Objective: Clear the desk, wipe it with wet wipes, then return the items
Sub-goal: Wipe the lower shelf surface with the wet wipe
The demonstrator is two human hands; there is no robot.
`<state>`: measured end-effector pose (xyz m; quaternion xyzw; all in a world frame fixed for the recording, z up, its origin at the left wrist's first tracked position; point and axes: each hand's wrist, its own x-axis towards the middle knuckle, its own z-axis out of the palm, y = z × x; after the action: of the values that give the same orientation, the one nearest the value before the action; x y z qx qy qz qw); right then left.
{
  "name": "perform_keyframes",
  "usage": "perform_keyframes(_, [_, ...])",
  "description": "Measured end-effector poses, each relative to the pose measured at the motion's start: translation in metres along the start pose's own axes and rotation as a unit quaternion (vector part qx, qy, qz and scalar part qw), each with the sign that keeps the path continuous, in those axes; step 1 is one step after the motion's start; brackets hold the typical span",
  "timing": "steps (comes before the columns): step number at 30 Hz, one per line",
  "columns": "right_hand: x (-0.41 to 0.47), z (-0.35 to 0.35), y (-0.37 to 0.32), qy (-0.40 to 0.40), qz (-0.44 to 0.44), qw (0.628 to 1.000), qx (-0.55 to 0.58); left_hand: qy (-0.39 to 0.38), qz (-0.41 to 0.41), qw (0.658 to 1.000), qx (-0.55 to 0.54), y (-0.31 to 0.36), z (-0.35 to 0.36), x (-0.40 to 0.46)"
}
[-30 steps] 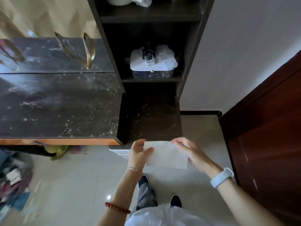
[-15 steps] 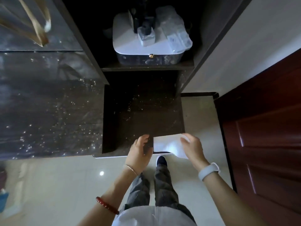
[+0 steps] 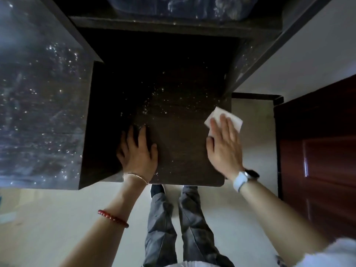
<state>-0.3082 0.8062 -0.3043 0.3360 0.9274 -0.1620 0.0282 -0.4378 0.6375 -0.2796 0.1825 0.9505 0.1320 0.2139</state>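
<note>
My right hand (image 3: 224, 149), fingers flat, presses white folded wet wipe (image 3: 223, 120) onto dark speckled wooden desk (image 3: 183, 151); left hand (image 3: 138, 151), fingers spread, braces. Best: overlapping strokes, steady pressure.

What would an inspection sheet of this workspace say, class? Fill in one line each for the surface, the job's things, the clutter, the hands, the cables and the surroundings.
Surface: the dark low shelf is speckled with pale dust or droplets, thickest toward its middle and back.
Job's things: one white wet wipe lies flat at the shelf's right edge.
Clutter: nothing seen on the shelf.
Hands: the right hand presses the wipe with straight fingers; the left hand rests spread on the shelf, holding nothing.
Cables: nothing seen.
Surroundings: a glossy speckled desk top to the left, a red-brown door to the right, pale floor below, a container on the shelf above, mostly cut off.
</note>
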Motion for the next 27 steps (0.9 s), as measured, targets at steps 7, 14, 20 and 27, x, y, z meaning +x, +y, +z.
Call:
perform_keyframes(7, [-0.073, 0.008, -0.029, -0.106, -0.226, 0.967, -0.057, 0.001, 0.011, 0.999, 0.050, -0.005, 0.004, 0.012])
perform_keyframes(14, [0.068, -0.020, -0.018, -0.047, -0.031, 0.995, -0.082, 0.027, -0.001, 0.998, 0.053, -0.003, 0.002, 0.015])
perform_keyframes(20, [0.022, 0.000, -0.030, -0.079, -0.155, 0.977, -0.126, 0.046, 0.013, 0.999, 0.026, 0.011, -0.006, 0.038])
perform_keyframes(27, [0.107, -0.010, -0.025, -0.059, -0.040, 0.997, -0.016, 0.027, 0.038, 0.998, 0.044, 0.000, -0.001, 0.048])
